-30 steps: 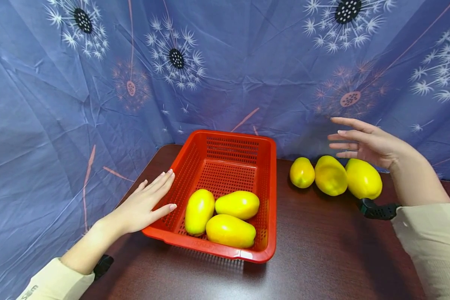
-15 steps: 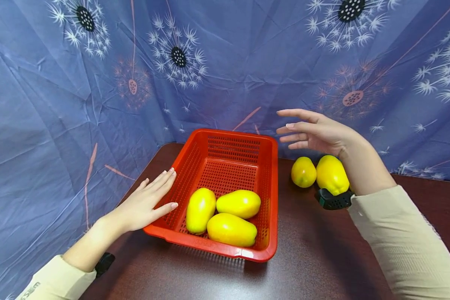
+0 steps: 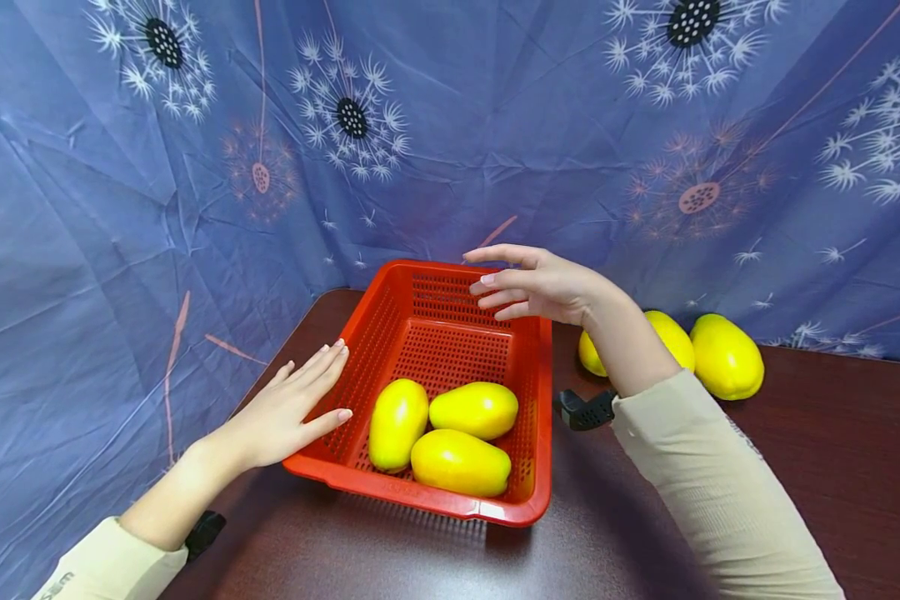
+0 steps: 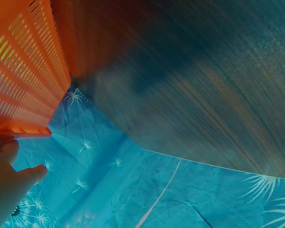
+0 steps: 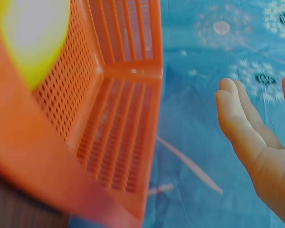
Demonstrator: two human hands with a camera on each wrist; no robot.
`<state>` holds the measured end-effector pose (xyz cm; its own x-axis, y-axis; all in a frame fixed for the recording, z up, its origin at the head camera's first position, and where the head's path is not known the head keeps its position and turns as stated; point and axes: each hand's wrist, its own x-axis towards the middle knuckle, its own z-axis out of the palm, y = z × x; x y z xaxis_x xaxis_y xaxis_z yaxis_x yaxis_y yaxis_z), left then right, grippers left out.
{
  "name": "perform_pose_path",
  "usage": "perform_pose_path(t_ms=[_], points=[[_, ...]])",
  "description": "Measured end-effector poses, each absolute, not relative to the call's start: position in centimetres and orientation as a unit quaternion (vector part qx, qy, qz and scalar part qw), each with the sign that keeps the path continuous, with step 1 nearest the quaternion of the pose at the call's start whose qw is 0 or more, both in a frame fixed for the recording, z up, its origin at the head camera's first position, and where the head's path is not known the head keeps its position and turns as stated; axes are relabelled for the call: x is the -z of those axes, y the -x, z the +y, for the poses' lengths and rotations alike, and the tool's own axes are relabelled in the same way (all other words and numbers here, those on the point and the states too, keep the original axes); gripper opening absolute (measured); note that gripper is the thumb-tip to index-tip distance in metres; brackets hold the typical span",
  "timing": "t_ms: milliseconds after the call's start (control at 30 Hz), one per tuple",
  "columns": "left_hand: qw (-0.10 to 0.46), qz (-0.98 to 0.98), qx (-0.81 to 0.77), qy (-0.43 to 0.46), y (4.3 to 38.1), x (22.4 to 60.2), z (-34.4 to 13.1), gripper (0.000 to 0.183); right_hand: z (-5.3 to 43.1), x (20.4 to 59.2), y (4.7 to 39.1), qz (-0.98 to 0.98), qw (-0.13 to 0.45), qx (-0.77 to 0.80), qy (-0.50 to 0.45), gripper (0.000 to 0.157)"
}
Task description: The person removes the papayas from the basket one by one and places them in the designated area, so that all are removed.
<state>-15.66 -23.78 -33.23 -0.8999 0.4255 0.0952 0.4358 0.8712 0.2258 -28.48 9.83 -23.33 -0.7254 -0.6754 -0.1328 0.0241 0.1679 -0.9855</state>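
A red plastic basket (image 3: 543, 417) with slotted walls stands on the table, three yellow papayas (image 3: 461, 462) lying together in its near part. My left hand (image 3: 288, 417) rests with spread, straight fingers on the basket's left rim; in the left wrist view its fingertips (image 4: 35, 175) show beside the outer wall. Over the far right corner of the basket hovers my right hand (image 3: 551, 292), fingers loosely extended, holding nothing. Right of the basket, a papaya (image 3: 726, 357) lies in plain sight, while two others are partly hidden behind my right wrist.
The dark brown tabletop (image 3: 630, 500) reaches back to a blue curtain (image 3: 457, 108) with dandelion prints, which also hangs along the left side. Small black devices (image 3: 588, 410) are strapped at both wrists.
My right hand has moved left from above the loose papayas to above the basket's far right corner, uncovering the rightmost papaya. The left hand and the basket have stayed in place.
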Motion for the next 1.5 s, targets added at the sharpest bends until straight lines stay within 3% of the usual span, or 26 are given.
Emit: perform_pose_path(t_ms=[767, 1133, 1500], points=[[0.023, -0.967, 0.122, 0.221, 15.9, 33.3, -23.7, 0.076, 2.7, 27.6, 26.5, 0.694, 0.364, 0.582, 0.219, 0.042], [0.010, -0.969, 0.123, 0.212, 15.9, 33.4, -23.8, 0.078, 2.1, 29.3, 26.3, 0.760, 0.398, 0.469, 0.211, 0.032], [0.009, -0.969, 0.128, 0.211, 15.8, 33.6, -23.9, 0.078, 1.4, 29.9, 26.3, 0.769, 0.441, 0.376, 0.270, 0.037]])
